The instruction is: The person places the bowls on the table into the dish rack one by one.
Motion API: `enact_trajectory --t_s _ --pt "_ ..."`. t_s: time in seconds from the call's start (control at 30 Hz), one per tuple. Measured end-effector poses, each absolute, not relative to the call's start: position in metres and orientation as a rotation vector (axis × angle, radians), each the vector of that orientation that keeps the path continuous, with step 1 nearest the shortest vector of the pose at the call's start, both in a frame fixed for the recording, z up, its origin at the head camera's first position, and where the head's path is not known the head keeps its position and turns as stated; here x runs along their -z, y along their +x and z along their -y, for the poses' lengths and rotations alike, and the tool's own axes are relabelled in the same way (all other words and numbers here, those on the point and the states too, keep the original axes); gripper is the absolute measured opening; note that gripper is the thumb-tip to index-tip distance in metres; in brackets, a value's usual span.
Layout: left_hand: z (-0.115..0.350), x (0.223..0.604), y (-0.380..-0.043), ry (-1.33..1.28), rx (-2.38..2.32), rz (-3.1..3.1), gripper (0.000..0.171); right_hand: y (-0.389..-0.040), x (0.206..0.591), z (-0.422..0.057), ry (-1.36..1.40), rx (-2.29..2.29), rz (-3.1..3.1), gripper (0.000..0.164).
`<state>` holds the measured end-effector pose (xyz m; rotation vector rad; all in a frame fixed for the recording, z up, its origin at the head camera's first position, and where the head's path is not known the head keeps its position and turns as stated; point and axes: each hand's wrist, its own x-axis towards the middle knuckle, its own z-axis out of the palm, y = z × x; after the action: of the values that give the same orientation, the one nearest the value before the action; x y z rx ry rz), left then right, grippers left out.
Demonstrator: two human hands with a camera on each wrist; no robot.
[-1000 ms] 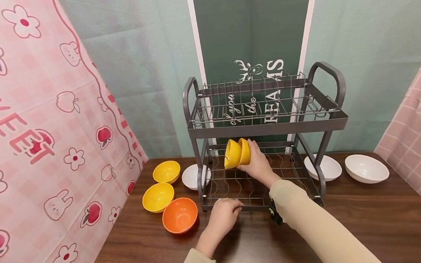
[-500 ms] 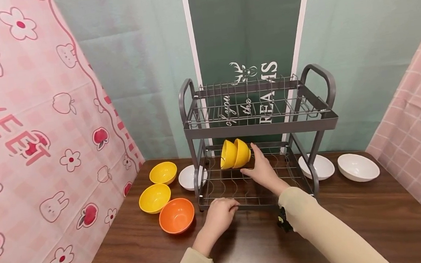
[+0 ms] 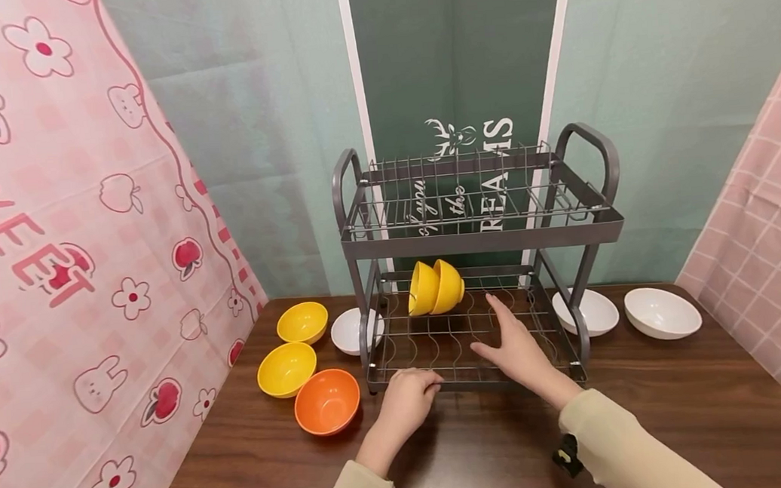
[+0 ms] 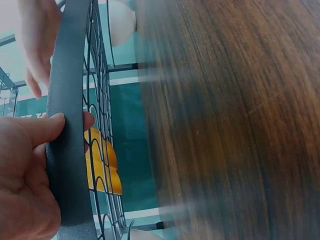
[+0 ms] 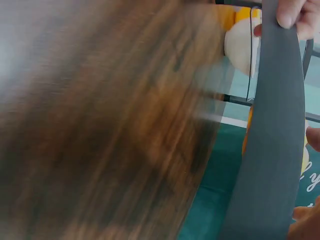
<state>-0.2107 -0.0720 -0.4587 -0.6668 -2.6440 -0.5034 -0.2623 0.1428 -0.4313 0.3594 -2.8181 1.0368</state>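
Two yellow bowls point(image 3: 428, 288) lean on their sides, one nested against the other, at the back left of the lower tier of a dark grey two-tier dish rack point(image 3: 482, 240). My left hand point(image 3: 407, 401) pinches the front rail of that tier. In the left wrist view the thumb lies on the rail's face and fingertips show behind it. My right hand point(image 3: 520, 348) hovers over the lower tier, right of the bowls and apart from them, thumb and fingers spread, holding nothing. Only parts of its fingers point(image 5: 314, 139) show at the edge of the right wrist view.
Left of the rack stand a yellow bowl point(image 3: 303, 323), another yellow bowl point(image 3: 287, 369), an orange bowl point(image 3: 327, 402) and a white bowl point(image 3: 350, 331). To the right are two white bowls, a nearer-in bowl point(image 3: 592, 313) and an outer bowl point(image 3: 663, 313). Patterned curtains surround the wooden table point(image 3: 500, 448).
My right hand has let go of the yellow bowls and drawn back to the right and toward me. The bowls stay leaning in the rack. My left hand keeps its hold on the rail.
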Motion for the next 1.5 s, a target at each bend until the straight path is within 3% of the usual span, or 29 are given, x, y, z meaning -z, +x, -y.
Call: enact_trajectory --t_s 0.37,0.8,1.1,1.5 --pt "0.105 0.453 -0.198 -0.639 0.931 2.615 0.019 -0.221 0.453 -0.161 0.382 -0.751 2.767 0.073" --pt "0.181 0.465 -0.176 -0.251 0.657 2.637 0.049 -0.204 0.462 -0.163 0.418 -0.494 2.722 0.068" --pt "0.196 0.471 -0.167 -0.165 0.351 2.847 0.069 -0.198 0.464 -0.164 0.409 -0.46 2.718 0.066" --pt "0.195 0.476 -0.165 -0.132 0.268 2.953 0.062 -0.195 0.469 -0.165 0.383 -0.435 2.728 0.062"
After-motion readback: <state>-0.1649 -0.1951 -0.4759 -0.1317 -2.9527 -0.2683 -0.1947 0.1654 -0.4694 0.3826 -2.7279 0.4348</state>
